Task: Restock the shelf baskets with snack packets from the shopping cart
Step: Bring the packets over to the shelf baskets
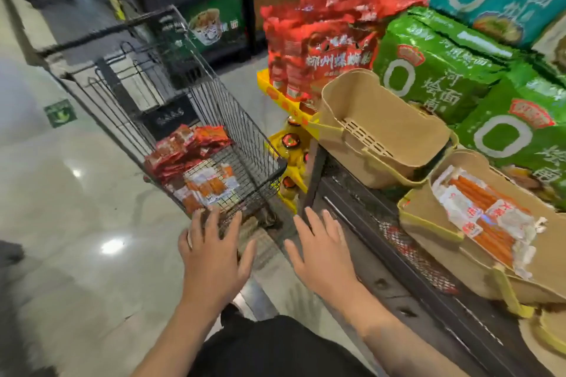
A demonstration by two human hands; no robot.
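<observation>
Both empty with fingers spread, the left hand [211, 254] hovers just short of the snack packets [193, 162] in the shopping cart [171, 107] ahead, the right hand [321, 251] beside it, so picking up seems next, before the empty basket [382, 131] up-right.

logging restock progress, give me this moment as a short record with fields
left hand: open, fingers spread, at the near end of the shopping cart
right hand: open, holds nothing
cart contents: red snack packets and orange-and-white packets
far basket: empty basket on the shelf
near basket: sausage packets inside it
</observation>
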